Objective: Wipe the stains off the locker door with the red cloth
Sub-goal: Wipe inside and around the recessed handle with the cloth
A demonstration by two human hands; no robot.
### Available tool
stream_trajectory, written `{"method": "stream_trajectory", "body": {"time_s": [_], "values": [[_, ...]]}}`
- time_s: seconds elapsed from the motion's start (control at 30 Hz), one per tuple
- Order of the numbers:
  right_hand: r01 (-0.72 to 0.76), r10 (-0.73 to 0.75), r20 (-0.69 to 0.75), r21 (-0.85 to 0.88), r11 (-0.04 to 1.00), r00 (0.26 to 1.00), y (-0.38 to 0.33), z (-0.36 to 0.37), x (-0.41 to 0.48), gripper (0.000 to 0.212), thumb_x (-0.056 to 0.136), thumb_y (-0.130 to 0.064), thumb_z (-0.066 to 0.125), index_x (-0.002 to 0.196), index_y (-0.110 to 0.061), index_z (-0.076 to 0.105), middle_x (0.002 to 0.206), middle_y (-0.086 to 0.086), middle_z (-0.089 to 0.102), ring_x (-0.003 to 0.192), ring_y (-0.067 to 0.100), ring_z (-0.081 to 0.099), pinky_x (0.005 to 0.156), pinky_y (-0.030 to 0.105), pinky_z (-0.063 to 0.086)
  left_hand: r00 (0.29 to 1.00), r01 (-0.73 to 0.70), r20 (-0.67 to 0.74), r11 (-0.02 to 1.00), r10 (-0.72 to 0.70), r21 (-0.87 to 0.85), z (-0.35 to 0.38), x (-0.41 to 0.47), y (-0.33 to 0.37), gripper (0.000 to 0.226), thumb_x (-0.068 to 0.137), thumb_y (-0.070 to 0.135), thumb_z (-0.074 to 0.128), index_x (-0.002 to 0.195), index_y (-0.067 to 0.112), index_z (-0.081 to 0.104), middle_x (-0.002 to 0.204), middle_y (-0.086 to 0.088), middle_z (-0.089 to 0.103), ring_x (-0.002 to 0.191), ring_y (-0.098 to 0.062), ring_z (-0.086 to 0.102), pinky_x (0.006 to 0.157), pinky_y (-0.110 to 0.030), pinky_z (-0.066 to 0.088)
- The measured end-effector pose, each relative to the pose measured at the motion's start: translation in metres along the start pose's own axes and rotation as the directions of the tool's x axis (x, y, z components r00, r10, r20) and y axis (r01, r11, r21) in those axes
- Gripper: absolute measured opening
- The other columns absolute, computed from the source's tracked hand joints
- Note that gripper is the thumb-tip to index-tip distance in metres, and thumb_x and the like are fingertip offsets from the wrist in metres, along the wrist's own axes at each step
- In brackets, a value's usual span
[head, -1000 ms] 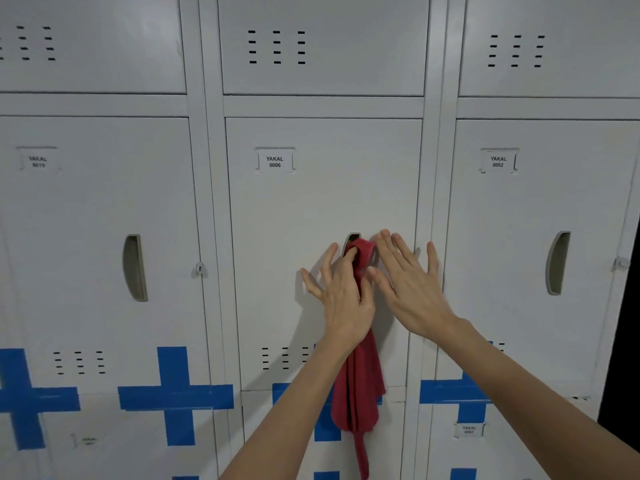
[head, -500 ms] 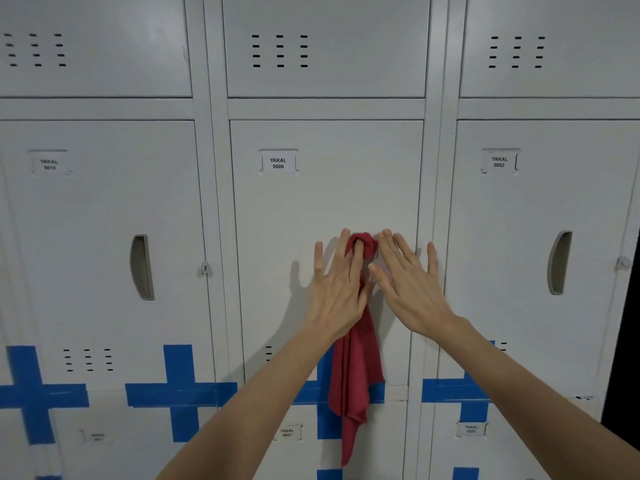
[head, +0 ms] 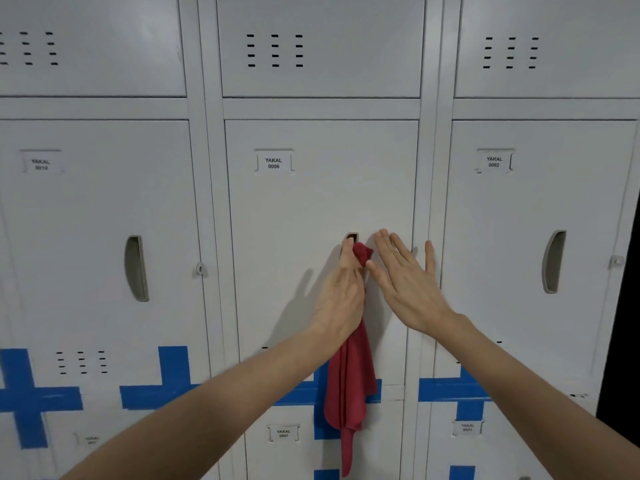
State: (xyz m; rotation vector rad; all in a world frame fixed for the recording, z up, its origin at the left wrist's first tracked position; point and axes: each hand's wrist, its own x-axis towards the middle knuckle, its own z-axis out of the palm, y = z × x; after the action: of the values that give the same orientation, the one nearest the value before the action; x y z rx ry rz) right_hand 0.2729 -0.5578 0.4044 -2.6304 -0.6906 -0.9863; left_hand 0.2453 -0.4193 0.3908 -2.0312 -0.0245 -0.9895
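The grey locker door (head: 311, 202) labelled YAKAL 0006 fills the middle of the view. A red cloth (head: 349, 382) hangs down its right side from the recessed handle slot (head: 352, 236). My left hand (head: 343, 292) pinches the cloth's bunched top end just below that slot, fingers curled on it. My right hand (head: 405, 282) lies flat against the door's right edge beside the cloth, fingers spread, its thumb touching the cloth near the top. I cannot make out any stains on the door.
Neighbouring lockers stand left (head: 97, 237) and right (head: 540, 237), each with a recessed handle. Blue tape crosses (head: 166, 393) run along the lower row. A dark gap (head: 623, 306) borders the right edge.
My left hand has turned from flat to edge-on and closed on the cloth's top, pulling it a little lower, so the top of the handle slot shows. The right hand stayed flat in place.
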Motion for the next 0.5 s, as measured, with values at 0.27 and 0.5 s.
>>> {"method": "stream_trajectory", "body": {"time_s": [0.27,0.5], "values": [[0.001,-0.001,-0.020,0.025,1.000,1.000,-0.001,0.003,0.001,0.071,0.089,-0.060,-0.004,0.150,-0.025,-0.004,0.159,-0.010,-0.005,0.143,0.003,-0.010,0.112,0.044,-0.020,0.965,0.254,0.083,0.819,-0.248,-0.514,0.004,0.005,0.007,0.066,0.097,0.043,0.006,0.150,0.008,0.023,0.153,-0.009,0.035,0.146,-0.039,0.000,0.108,-0.058,-0.026],[-0.008,0.010,-0.038,0.039,0.999,0.999,-0.005,0.005,0.000,0.072,0.088,-0.060,-0.004,0.151,-0.024,-0.004,0.159,-0.009,-0.004,0.144,0.004,-0.010,0.113,0.043,-0.018,0.909,0.221,0.022,0.435,-0.416,-0.873,0.010,0.008,0.012,0.060,0.095,0.038,0.021,0.147,0.010,0.029,0.134,0.002,0.058,0.148,-0.021,0.004,0.107,-0.062,-0.021]]}}
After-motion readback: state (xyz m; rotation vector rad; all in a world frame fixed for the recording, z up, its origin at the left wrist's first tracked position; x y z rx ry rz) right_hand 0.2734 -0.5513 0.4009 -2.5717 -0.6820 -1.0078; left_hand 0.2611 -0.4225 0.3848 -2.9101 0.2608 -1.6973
